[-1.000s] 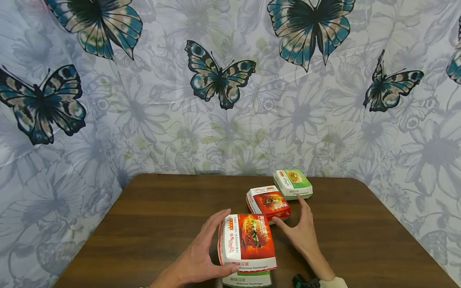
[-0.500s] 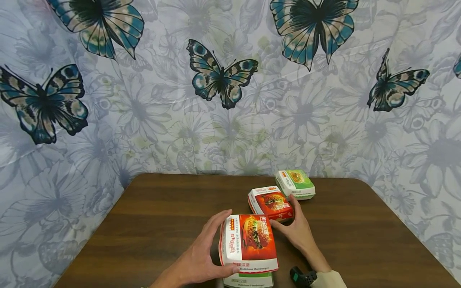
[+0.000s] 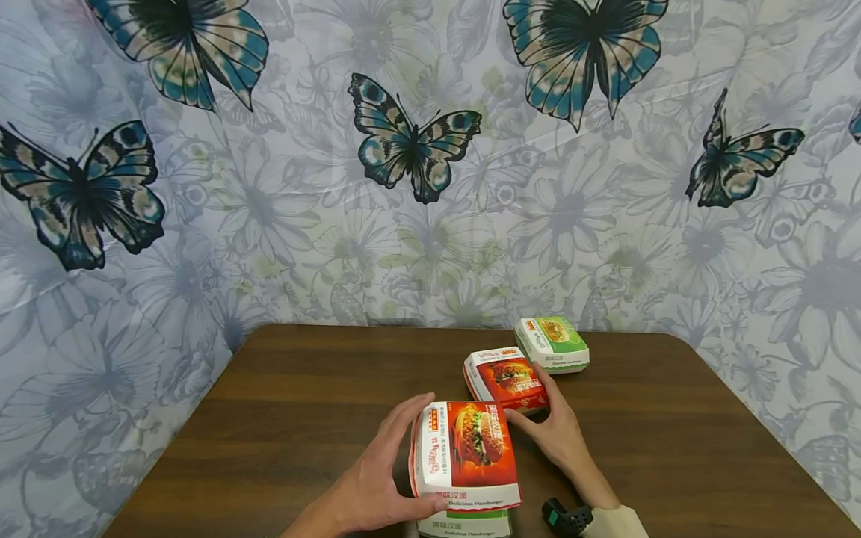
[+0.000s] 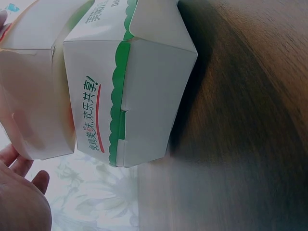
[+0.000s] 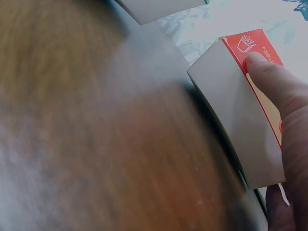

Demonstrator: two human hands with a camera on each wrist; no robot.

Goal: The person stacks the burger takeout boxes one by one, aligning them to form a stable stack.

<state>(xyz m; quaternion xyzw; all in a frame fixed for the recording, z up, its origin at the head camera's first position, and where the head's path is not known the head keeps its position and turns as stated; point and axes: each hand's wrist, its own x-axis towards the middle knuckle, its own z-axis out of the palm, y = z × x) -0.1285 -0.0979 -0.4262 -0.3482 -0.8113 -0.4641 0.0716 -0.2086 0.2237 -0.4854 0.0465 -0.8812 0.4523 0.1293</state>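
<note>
My left hand (image 3: 377,478) grips a red-and-white hamburger box (image 3: 474,456) near the front, thumb on its front face and fingers along its far left side. Directly beneath sits a green-and-white hamburger box (image 3: 471,525), its side lettering plain in the left wrist view. Farther back, my right hand (image 3: 558,437) holds a second red hamburger box (image 3: 507,381) between thumb and forefinger. In the right wrist view a digit presses on that box's red panel (image 5: 262,45); the remaining fingers are mostly hidden.
A second green hamburger box (image 3: 553,345) stands behind the right-hand red one, near the back edge of the brown wooden table (image 3: 303,388). A butterfly-patterned cloth (image 3: 430,246) hangs behind the table. A black wristband device (image 3: 567,517) is on the right wrist.
My right hand has drawn its forefinger back from the far green box onto the second red box and closed around it. The left hand keeps its hold.
</note>
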